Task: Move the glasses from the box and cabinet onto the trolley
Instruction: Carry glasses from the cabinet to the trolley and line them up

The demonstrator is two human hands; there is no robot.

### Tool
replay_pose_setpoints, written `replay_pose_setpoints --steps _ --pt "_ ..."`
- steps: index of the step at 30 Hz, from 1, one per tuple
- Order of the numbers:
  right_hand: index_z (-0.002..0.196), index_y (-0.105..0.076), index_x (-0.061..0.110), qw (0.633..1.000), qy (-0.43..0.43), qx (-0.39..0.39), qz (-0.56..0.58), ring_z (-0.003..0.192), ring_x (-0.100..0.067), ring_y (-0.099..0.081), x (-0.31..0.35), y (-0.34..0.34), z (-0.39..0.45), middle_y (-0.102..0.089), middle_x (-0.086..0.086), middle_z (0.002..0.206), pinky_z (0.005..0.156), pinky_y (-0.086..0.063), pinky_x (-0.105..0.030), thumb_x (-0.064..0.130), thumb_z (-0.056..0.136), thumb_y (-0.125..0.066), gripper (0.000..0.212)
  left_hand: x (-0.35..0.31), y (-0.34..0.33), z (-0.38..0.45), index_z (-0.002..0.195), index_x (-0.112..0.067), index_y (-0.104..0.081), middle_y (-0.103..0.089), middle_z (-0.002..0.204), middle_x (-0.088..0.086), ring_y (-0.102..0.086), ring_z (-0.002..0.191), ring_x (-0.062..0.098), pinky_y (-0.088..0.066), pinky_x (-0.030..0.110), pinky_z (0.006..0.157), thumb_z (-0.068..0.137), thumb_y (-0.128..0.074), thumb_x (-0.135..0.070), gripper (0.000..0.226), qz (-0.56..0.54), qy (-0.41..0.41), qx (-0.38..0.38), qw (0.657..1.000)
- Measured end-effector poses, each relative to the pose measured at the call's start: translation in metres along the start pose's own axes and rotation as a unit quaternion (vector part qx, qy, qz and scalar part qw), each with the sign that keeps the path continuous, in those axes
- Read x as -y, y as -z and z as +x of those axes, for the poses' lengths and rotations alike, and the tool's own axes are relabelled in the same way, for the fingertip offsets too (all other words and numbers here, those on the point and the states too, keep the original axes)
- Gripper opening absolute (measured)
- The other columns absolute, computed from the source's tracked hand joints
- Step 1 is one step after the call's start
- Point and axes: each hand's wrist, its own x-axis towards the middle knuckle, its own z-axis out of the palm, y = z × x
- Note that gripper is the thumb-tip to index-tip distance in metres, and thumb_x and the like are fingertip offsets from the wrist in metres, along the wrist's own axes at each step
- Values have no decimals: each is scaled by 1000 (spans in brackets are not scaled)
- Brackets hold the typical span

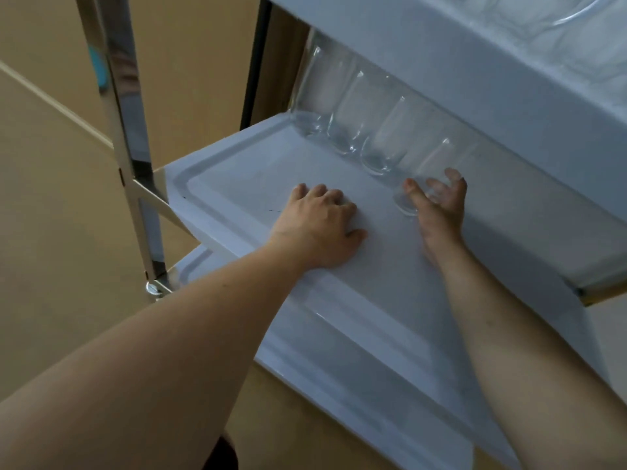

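The trolley's upright post is polished metal with a mirror-like chrome finish that reflects its surroundings. The middle shelf is white plastic, smooth and semi-matt, with a moulded raised rim. The lower shelf is the same white plastic with a slight sheen along its edge. The upper shelf has a smooth white plastic underside. The glasses on the middle shelf are clear, glossy glass with thick transparent bases. The floor has a smooth, matt beige surface with a pale joint line.
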Motion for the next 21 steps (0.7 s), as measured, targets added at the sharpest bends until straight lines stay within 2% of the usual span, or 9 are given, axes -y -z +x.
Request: replay_pose_setpoints --steps 2,5,8,10,13,15,21 --pt "139 -38 11 1000 4 -6 -7 105 -12 -58 -8 -5 15 -54 -12 133 80 -49 -9 17 84 -83 71 0 -1 0 133 -28 -60 -56 135 0 -45 129 25 -28 45 113 96 -35 -64 57 2 0 -6 1000" --pt "138 -38 3 1000 2 -23 -17 109 -13 -57 -16 -9 34 -54 -14 137 81 -46 -6 22 85 -83 73 -2 -2 -1 130 -28 -61 -58 130 0 -47 126 25 -29 44 112 97 -36 -62 54 11 1 -18 1000" --pt "139 -43 9 999 -8 -25 -39 101 -11 -60 -22 -11 45 -60 -11 128 74 -44 -3 36 83 -83 74 -4 -3 0 129 -28 -61 -58 127 0 -47 125 25 -30 43 111 97 -37 -61 52 16 3 -23 1000" --pt "141 -45 13 998 -8 -31 -54 99 -11 -62 -24 -12 46 -62 -7 124 75 -45 -5 45 81 -82 78 -4 -3 0 126 -28 -61 -58 125 -1 -48 123 24 -30 43 110 97 -37 -61 51 17 6 -22 1000" --pt "144 -45 16 997 -7 -40 -65 103 -12 -64 -25 -13 46 -64 -2 122 90 -48 -18 52 79 -82 83 -5 -3 0 124 -28 -62 -58 123 -1 -48 122 24 -31 43 109 96 -38 -61 50 17 7 -22 1000" --pt "146 -42 20 996 -10 -37 -77 107 -13 -64 -23 -15 45 -63 0 127 94 -48 -23 57 79 -80 85 -4 -2 -1 125 -28 -62 -58 123 -1 -48 123 24 -30 43 110 96 -38 -61 51 16 8 -22 1000" --pt "152 -33 23 992 -7 -21 -124 119 -18 -61 -19 -17 42 -54 2 145 96 -44 -24 65 82 -71 90 -4 -2 -3 127 -28 -62 -58 125 -2 -47 124 24 -29 44 111 97 -38 -62 51 16 9 -22 1000"
